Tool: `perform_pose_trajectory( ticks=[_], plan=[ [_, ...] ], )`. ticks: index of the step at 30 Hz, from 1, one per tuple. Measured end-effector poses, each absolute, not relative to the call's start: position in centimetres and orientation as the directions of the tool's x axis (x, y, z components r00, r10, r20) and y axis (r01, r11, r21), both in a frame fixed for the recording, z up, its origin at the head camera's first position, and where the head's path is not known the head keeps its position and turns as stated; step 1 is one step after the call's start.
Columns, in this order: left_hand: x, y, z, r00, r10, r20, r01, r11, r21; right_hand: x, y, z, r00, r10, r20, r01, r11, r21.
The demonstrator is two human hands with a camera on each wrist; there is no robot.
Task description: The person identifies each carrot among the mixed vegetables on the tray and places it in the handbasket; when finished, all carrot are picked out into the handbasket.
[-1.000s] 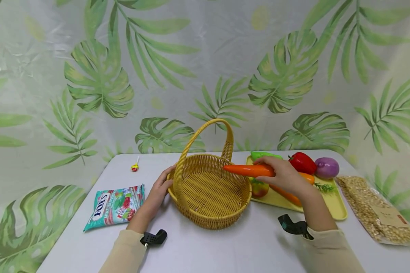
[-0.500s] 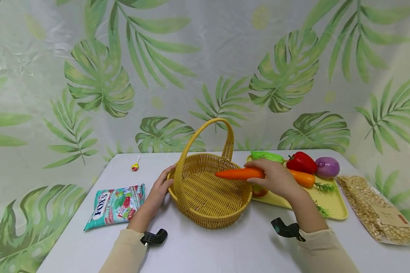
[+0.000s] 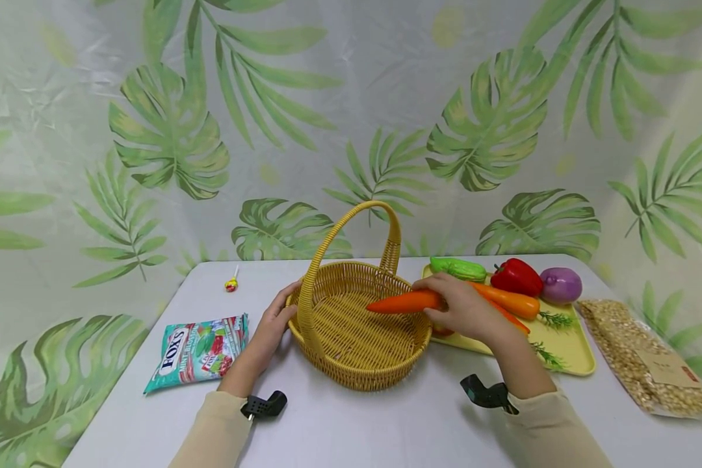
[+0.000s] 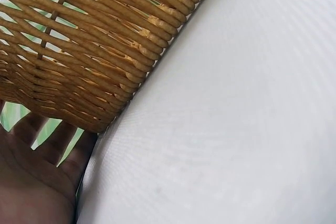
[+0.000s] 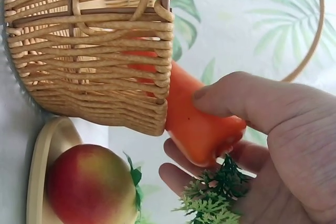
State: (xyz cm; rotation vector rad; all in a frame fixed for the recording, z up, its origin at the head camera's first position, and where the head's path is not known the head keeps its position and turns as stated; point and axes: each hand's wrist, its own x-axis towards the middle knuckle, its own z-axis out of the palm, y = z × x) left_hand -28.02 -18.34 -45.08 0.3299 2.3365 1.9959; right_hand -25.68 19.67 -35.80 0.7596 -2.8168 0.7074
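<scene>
My right hand (image 3: 456, 309) grips an orange carrot (image 3: 406, 302) near its thick end, with the tip pointing left into the yellow wicker basket (image 3: 359, 380). In the right wrist view, the carrot (image 5: 191, 121) crosses the basket's rim, its thumb-side held and its green leafy top (image 5: 218, 190) hanging by the palm. My left hand (image 3: 273, 322) rests against the basket's left side. The left wrist view shows its fingers (image 4: 50, 142) spread and fairly straight along the woven wall (image 4: 94, 45).
Right of the basket, a yellow tray (image 3: 579, 354) bears more carrots (image 3: 511, 302), a green vegetable (image 3: 459, 268), a red pepper (image 3: 516, 277), a purple eggplant (image 3: 561, 286) and a red-yellow fruit (image 5: 89, 184). A grain bag (image 3: 643, 357), candy bag (image 3: 201, 351) and lollipop (image 3: 231, 284) lie farther out.
My right hand has carried the carrot left and slightly down from over the tray side, bringing its tip farther over the basket's inside. The left hand and basket stay put.
</scene>
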Motion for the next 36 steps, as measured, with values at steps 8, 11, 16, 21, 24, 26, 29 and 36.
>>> perform_pose_trajectory(
  ticks=[8, 11, 16, 21, 24, 26, 29, 36],
  plan=[
    [-28.1, -18.3, -45.1, -0.976, 0.193, 0.098, 0.127, 0.144, 0.981, -25.6, 19.3, -35.9, -0.871, -0.44, 0.218, -0.491, 0.769, -0.409],
    [-28.1, -18.3, -45.1, -0.975, 0.194, 0.105, 0.134, 0.141, 0.981, -25.6, 19.1, -35.8, -0.875, -0.436, 0.211, -0.484, 0.769, -0.417],
    [-28.1, -18.3, -45.1, -0.975, 0.194, 0.111, 0.139, 0.138, 0.981, -25.6, 19.0, -35.9, -0.876, -0.435, 0.21, -0.483, 0.769, -0.419],
    [-28.0, -18.3, -45.1, -0.974, 0.196, 0.11, 0.139, 0.139, 0.981, -25.6, 19.1, -36.0, -0.871, -0.448, 0.202, -0.491, 0.77, -0.408],
    [-28.0, -18.4, -45.1, -0.974, 0.198, 0.11, 0.139, 0.138, 0.981, -25.5, 19.3, -35.8, -0.87, -0.455, 0.191, -0.49, 0.755, -0.435],
    [-28.0, -18.4, -45.1, -0.974, 0.199, 0.112, 0.141, 0.139, 0.98, -25.6, 19.5, -35.8, -0.871, -0.457, 0.18, -0.485, 0.744, -0.46],
    [-28.0, -18.4, -45.1, -0.973, 0.203, 0.111, 0.142, 0.141, 0.98, -25.6, 20.0, -35.6, -0.876, -0.451, 0.173, -0.474, 0.731, -0.491],
    [-28.1, -18.4, -45.2, -0.972, 0.206, 0.11, 0.14, 0.137, 0.981, -25.6, 21.4, -35.3, -0.899, -0.406, 0.163, -0.42, 0.694, -0.585]
  ],
)
